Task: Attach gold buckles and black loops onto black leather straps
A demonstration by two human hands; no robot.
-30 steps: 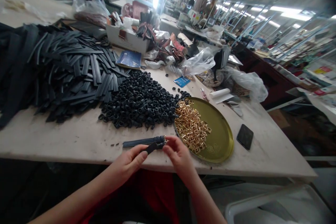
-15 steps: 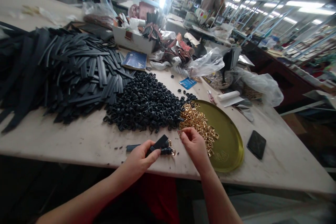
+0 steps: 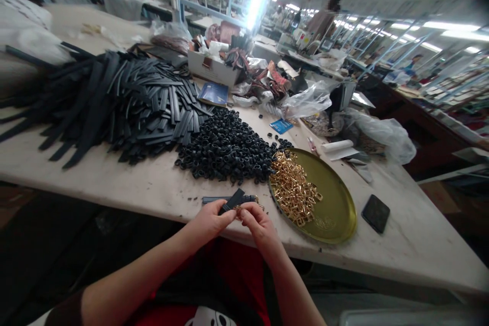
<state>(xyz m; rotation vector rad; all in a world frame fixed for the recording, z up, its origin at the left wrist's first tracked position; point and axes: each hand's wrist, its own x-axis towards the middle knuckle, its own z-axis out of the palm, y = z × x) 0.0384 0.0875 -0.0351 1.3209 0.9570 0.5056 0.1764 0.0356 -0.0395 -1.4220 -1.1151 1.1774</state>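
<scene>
My left hand (image 3: 211,220) pinches a short black leather strap (image 3: 234,200), whose free end points up and away. Against its near end, my right hand (image 3: 260,224) holds a small gold buckle (image 3: 239,211) between thumb and fingertips, partly covered by them. Just behind both hands lie finished-looking black straps with buckles (image 3: 250,198) on the table. To the right, a round gold tray (image 3: 336,198) carries a heap of gold buckles (image 3: 292,188). Beyond the hands is a mound of small black loops (image 3: 229,145).
A large pile of black strips (image 3: 133,97) covers the table's left. Behind stand a white box (image 3: 214,69), a blue booklet (image 3: 214,93) and plastic bags (image 3: 309,99). A black phone (image 3: 376,213) lies right of the tray. A person (image 3: 321,23) is in the background.
My right hand has come left from the tray's edge with a buckle and meets the strap in my left hand. The view has shifted, so the table appears further right.
</scene>
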